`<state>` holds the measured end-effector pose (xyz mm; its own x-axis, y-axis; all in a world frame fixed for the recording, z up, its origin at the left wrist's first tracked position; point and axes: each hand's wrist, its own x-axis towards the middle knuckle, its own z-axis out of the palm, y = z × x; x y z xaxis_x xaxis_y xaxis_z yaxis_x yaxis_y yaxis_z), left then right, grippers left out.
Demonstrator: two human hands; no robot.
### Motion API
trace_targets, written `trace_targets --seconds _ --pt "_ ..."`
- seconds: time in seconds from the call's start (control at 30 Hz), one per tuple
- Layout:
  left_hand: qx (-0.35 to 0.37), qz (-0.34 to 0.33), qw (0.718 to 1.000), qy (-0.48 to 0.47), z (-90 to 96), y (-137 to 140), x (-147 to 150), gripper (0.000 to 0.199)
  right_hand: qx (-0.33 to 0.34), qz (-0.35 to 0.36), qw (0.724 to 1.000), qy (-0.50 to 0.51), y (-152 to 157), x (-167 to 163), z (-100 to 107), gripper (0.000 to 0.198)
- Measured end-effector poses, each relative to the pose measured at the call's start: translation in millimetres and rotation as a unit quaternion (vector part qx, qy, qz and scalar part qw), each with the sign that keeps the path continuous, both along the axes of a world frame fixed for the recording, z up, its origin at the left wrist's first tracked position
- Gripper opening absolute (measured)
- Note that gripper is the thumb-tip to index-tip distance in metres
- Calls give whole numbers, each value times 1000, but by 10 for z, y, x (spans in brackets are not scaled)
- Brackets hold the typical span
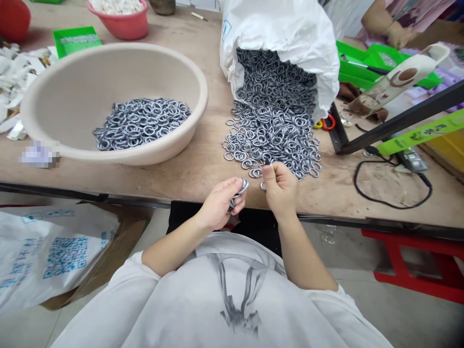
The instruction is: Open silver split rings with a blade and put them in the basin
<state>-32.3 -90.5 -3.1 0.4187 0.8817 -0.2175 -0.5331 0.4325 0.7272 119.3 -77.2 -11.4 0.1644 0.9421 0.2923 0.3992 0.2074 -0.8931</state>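
Several grey metal-looking rings (244, 185) are gripped in my left hand (219, 203), their edges showing past the thumb and fingers. My right hand (281, 191) is closed with the thumb on top, and a small dark tip (267, 163) sticks out above it; the rest of that thing is hidden. Just beyond my hands lies a loose pile of the same rings (275, 137), spilling from the mouth of a white sack (279, 24). To the left, a large beige basin (119, 157) contains many more rings.
A black metal bar (398, 118) slants over the table's right side, near a cable (357, 181) and a bottle (402, 79). A pink bowl (125, 26) and green tray (78, 41) stand behind the basin. Another person's hand (398, 35) is at the far right. A red stool (416, 261) stands below.
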Motion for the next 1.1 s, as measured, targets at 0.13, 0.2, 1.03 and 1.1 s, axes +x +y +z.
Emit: trace_targets --seconds 0.13,0.2,1.03,1.1 --pt "19 50 998 45 -89 40 2 42 11 105 993 48 -71 -103 19 26" --pt "36 65 994 73 -120 55 -7 45 -2 135 990 47 -94 -140 19 23" --pt "66 -31 996 59 -172 102 -4 59 -67 83 972 211 -50 -180 -11 37" --pt "79 -41 995 56 -181 110 -11 62 -56 91 976 190 -32 -132 12 31"
